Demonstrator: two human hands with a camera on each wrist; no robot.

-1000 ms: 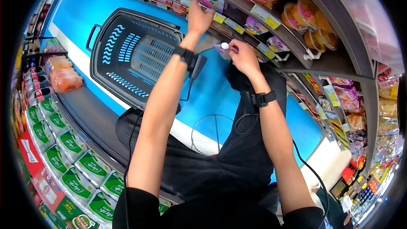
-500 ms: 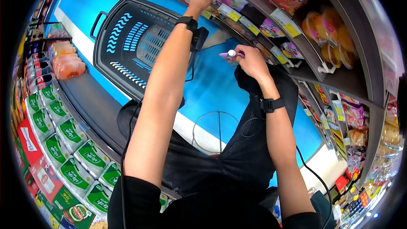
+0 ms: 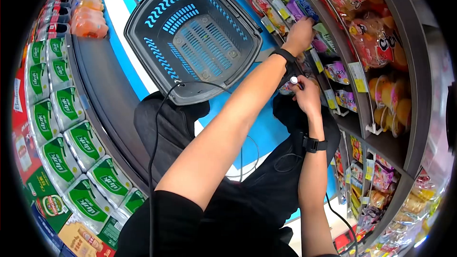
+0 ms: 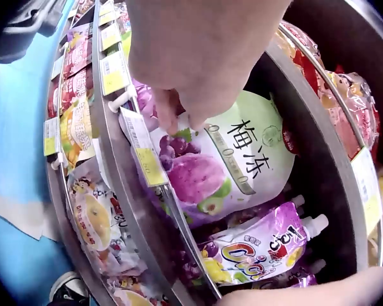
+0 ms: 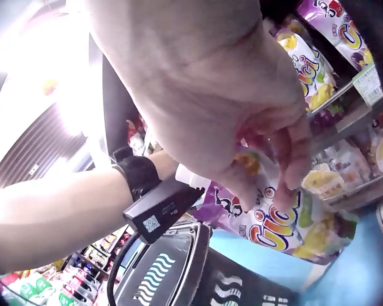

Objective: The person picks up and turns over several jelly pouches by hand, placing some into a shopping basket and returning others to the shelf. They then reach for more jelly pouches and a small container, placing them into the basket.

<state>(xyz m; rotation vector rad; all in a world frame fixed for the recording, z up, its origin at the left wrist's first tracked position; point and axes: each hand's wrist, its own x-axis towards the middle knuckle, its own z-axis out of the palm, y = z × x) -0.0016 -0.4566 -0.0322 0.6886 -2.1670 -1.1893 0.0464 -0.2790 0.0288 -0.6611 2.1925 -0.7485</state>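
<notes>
My right hand (image 3: pixel 308 96) grips a Cici jelly pouch (image 5: pixel 277 223), purple and white with a white spout cap (image 3: pixel 293 80), just in front of the low shelf. My left hand (image 3: pixel 300 37) reaches onto the shelf, its wrist bent down. In the left wrist view its fingertips come down at the upper left of a large green and purple jelly bag (image 4: pixel 198 175) with grapes printed on it. I cannot tell whether they pinch it. A bright purple bag (image 3: pixel 301 5) lies just beyond that hand. Below the large bag lies another Cici pouch (image 4: pixel 255 248) with a white cap.
A black shopping basket (image 3: pixel 135 33) with nothing inside stands on the blue floor (image 3: pixel 119 62), left of my arms. Green-labelled packs (image 3: pixel 85 143) are stacked along the left. Jelly cups in bags (image 3: pixel 388 95) fill the upper shelf. Price tags line the shelf edges (image 3: pixel 359 78).
The head view has turned, so the shelf and basket sit differently in it. My left hand has moved over the shelf toward the purple bags. My right hand keeps hold of the jelly pouch.
</notes>
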